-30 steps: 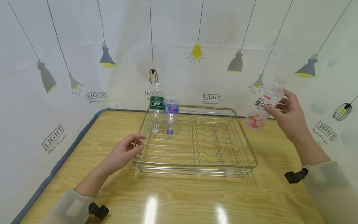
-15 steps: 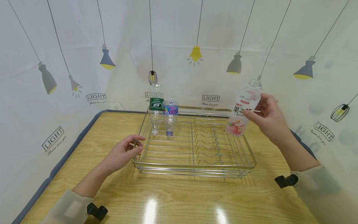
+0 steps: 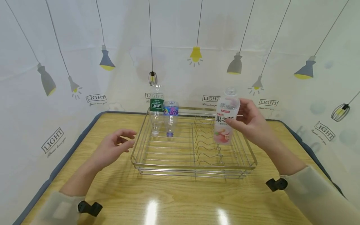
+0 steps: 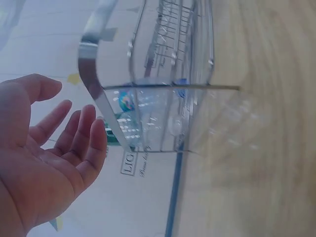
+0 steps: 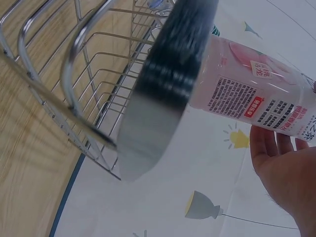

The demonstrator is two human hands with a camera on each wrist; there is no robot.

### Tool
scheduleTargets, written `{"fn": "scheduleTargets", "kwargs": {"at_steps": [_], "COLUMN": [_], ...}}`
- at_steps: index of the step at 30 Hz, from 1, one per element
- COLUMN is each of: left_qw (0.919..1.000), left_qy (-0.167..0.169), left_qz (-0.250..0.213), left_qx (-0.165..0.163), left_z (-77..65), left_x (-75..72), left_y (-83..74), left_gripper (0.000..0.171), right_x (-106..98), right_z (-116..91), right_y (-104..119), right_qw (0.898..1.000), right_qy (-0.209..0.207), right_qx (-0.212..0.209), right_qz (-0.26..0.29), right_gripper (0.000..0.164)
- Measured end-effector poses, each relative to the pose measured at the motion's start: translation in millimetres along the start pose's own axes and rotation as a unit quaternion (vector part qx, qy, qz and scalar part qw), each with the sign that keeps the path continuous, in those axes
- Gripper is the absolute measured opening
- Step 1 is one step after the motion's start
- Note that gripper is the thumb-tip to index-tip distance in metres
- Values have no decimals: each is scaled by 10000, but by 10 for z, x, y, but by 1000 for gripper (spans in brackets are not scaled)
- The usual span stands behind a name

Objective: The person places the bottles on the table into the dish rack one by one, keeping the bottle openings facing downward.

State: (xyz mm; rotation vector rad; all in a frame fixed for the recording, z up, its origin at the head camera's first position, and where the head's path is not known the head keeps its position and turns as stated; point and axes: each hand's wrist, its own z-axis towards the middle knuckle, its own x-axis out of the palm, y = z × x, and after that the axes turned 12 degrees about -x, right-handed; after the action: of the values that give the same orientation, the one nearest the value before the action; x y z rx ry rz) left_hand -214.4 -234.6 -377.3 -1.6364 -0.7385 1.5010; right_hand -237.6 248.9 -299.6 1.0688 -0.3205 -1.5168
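My right hand [image 3: 251, 123] grips a clear plastic drink bottle [image 3: 225, 125] with a white and pink peach label. The bottle stands nearly upright over the right part of a wire dish rack [image 3: 180, 166], its uncapped mouth upward. In the right wrist view, the bottle [image 5: 247, 81] is beyond the rack's rim, with fingers round its side. My left hand [image 3: 108, 148] hovers beside the rack's left side, fingers loosely bent and holding nothing. A green-labelled bottle [image 3: 156, 106] and a smaller bottle with a blue-purple label [image 3: 171, 112] stand upside down in the rack's back left.
The rack rests on a wooden table [image 3: 174, 200] and has wavy wire dividers [image 3: 208, 153] right of its middle. A white cloth wall [image 3: 174, 37] printed with lamps surrounds the table's back and sides. Dark edging [image 3: 64, 156] runs along the table's border.
My right hand has carried the peach-labelled bottle leftward and down, from right of the rack to over it, turning it more upright. My left hand has drawn back slightly left from the rack's edge.
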Motion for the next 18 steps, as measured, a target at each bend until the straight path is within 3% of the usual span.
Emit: {"fn": "scheduleTargets", "kwargs": {"at_steps": [7, 18], "left_qw": [9994, 9919], "left_qy": [186, 888], "left_qz": [-117, -462], "left_qx": [286, 786], "left_z": [46, 298], "left_x": [81, 537], "left_y": [-333, -796], "left_gripper": [34, 41], "right_x": [143, 319], "right_z": [36, 42], "right_y": [72, 111], "right_qw": [9994, 9966], "right_qy": [273, 570], "right_qx": [-169, -506], "right_qz": [-126, -313], "right_gripper": [62, 68]}}
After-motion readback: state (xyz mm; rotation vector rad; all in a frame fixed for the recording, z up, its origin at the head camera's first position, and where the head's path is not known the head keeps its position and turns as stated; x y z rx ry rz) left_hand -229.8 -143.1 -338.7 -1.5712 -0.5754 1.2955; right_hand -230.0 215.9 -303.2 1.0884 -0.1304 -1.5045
